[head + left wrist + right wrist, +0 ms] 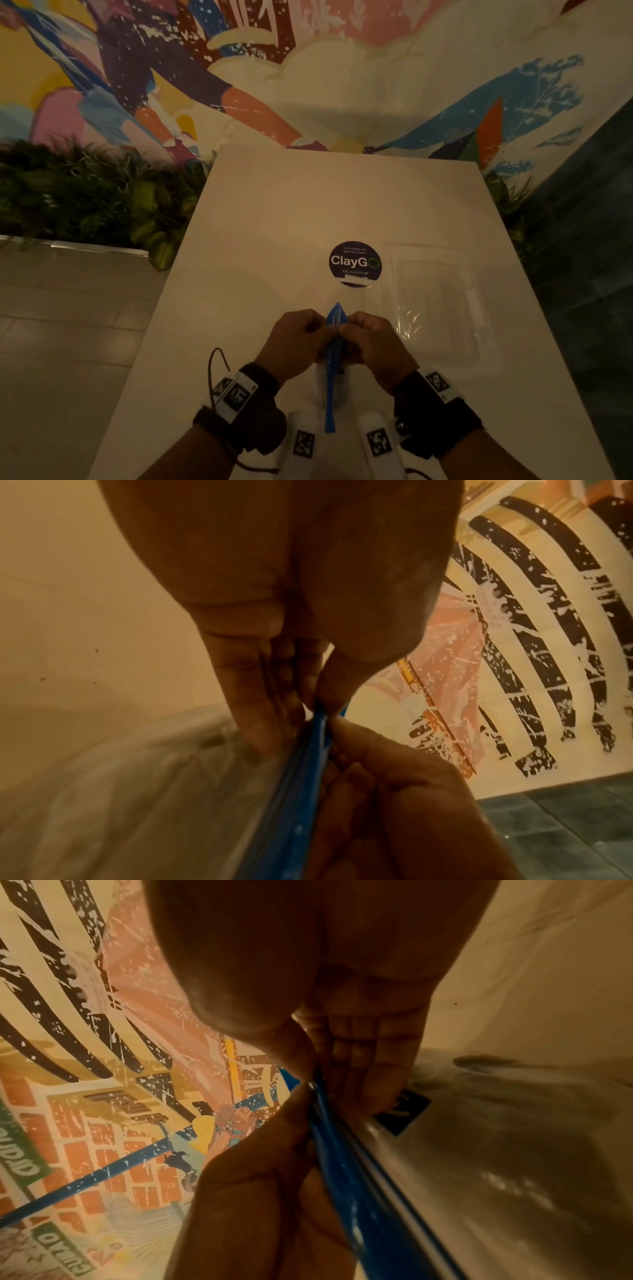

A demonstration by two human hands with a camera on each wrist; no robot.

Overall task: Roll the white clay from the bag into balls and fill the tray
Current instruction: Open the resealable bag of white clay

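Observation:
A clear plastic bag with a blue zip strip point(333, 363) stands between my hands near the table's front edge, with white clay point(322, 387) showing dimly in its lower part. My left hand point(297, 337) pinches the strip's left lip and my right hand point(368, 337) pinches its right lip, thumbs and fingers meeting at the top. The left wrist view shows the blue strip point(308, 772) squeezed between both hands' fingertips; the right wrist view shows the blue strip point(346, 1164) the same way. A clear plastic tray point(442, 301) lies to the right of my hands, with nothing visible in it.
The white table point(274, 219) carries a round dark "ClayGo" sticker point(355, 263) just beyond the bag. Green plants point(85, 198) line the left side below a painted mural wall. Two white tagged objects point(380, 442) sit at the near edge.

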